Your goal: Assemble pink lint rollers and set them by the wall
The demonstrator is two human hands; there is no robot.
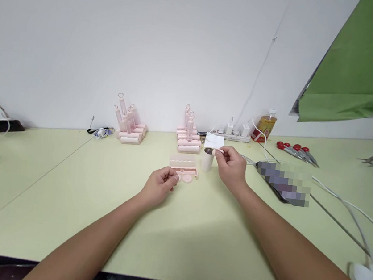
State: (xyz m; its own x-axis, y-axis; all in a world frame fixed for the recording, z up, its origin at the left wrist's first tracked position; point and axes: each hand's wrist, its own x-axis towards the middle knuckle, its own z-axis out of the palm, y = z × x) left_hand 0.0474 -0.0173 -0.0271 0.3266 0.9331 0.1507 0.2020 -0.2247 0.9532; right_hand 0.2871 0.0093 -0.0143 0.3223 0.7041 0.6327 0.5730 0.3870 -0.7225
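Pale green tabletop (73,217) meets a white wall (150,41) behind the white canister (207,162). Beside the canister's mouth, my right hand (232,165) pinches a slim pale stick (219,150): probably a dipping step, the next move calling for a steady grip clear of the rim. Just left of the canister lie a pink disc (187,178) and an open pink case (184,162); beyond, my left hand (160,184) is curled, whether around anything I cannot tell. Pink tubes (190,129) stand behind, left of the canister.
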